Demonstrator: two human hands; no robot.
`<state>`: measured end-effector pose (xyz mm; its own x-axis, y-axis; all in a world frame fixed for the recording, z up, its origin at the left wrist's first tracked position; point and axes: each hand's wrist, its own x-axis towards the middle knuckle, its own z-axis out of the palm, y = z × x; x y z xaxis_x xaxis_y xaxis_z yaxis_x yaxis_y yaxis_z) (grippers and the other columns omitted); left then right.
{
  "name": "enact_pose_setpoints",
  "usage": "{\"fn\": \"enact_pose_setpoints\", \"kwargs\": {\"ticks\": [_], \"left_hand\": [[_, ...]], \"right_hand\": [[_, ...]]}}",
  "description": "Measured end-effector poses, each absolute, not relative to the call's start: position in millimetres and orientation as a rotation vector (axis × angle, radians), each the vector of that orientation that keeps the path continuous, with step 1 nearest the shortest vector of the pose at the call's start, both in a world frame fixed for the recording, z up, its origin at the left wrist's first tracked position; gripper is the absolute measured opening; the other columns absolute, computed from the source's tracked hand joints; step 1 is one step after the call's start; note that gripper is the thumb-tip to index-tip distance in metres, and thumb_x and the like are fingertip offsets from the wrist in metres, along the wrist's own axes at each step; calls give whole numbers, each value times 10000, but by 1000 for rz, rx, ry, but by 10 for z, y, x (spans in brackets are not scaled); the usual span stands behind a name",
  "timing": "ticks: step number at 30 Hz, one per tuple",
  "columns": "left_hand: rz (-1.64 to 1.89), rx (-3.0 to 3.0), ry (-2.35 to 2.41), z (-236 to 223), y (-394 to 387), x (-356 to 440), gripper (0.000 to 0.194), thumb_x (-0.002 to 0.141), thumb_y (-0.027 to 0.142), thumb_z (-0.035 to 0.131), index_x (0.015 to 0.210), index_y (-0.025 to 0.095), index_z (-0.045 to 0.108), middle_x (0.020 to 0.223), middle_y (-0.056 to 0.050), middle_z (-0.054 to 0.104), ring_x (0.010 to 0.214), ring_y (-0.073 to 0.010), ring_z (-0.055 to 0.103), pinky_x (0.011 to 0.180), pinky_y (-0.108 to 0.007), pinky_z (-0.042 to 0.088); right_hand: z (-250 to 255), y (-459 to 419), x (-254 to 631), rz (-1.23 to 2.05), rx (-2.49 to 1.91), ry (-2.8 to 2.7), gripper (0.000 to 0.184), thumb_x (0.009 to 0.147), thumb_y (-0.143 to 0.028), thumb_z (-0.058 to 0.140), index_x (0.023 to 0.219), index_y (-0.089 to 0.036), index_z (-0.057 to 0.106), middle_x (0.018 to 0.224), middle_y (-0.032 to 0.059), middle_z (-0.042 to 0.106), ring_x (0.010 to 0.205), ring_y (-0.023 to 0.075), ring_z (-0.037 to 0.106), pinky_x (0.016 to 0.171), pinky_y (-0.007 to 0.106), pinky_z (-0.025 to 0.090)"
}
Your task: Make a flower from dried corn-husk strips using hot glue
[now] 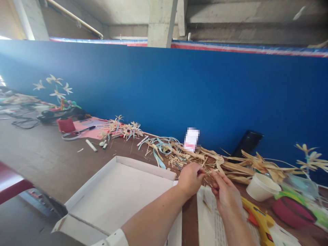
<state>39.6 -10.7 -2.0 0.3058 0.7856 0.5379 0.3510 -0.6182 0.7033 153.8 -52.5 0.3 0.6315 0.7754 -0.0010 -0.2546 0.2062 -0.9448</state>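
Observation:
My left hand (191, 179) and my right hand (227, 191) meet over the table, fingertips pinched. Between them is a small, pale piece of dried husk (208, 173), partly covered by the fingers. Just beyond lies a heap of husk scraps (188, 160), with longer dried husk strips (237, 167) to its right. Light blue ribbon (164, 145) curls at the heap's left side. Beneath my right hand is a printed sheet of paper (205, 223). A yellow glue gun (261, 218) rests beside my right wrist.
An open white cardboard box (130, 191) lies under and left of my left forearm. A paper cup (262, 186) and a dark red round object (293, 212) stand right. Husk flowers (128, 128) lie farther left. A blue panel (159, 89) backs the table; a black phone (247, 142) leans there.

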Motion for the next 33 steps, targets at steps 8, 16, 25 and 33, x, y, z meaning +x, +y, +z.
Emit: {"fn": "enact_pose_setpoints", "kwargs": {"ticks": [8, 16, 25, 33], "left_hand": [[1259, 2111, 996, -28, -106, 399, 70, 771, 229, 571, 768, 181, 621, 790, -11, 617, 765, -138, 538, 694, -242, 393], [1268, 2006, 1010, -6, -101, 394, 96, 764, 268, 586, 765, 184, 631, 788, -13, 620, 754, -141, 541, 695, -245, 393], [1258, 1676, 1009, -13, -52, 414, 112, 715, 279, 618, 733, 171, 637, 710, 3, 614, 679, -120, 531, 642, -226, 386], [1159, 1266, 867, 56, -25, 411, 135, 641, 249, 670, 683, 128, 627, 627, 8, 592, 571, -75, 488, 589, -196, 389]], "right_hand": [[-51, -482, 1581, 732, -1184, -515, 386, 467, -294, 810, 793, -142, 670, 559, -34, 552, 432, 44, 366, 341, 162, 228], [-41, -491, 1602, 669, -1175, -445, 360, 478, -296, 805, 769, -143, 657, 514, -47, 520, 418, 49, 363, 327, 154, 237], [2, -513, 1585, 727, -1117, -457, 363, 473, -296, 823, 746, -136, 646, 545, -50, 504, 435, 35, 359, 318, 126, 233], [1, -511, 1569, 754, -1108, -504, 389, 477, -288, 820, 799, -160, 644, 556, -55, 511, 454, 43, 392, 343, 134, 267]]}}
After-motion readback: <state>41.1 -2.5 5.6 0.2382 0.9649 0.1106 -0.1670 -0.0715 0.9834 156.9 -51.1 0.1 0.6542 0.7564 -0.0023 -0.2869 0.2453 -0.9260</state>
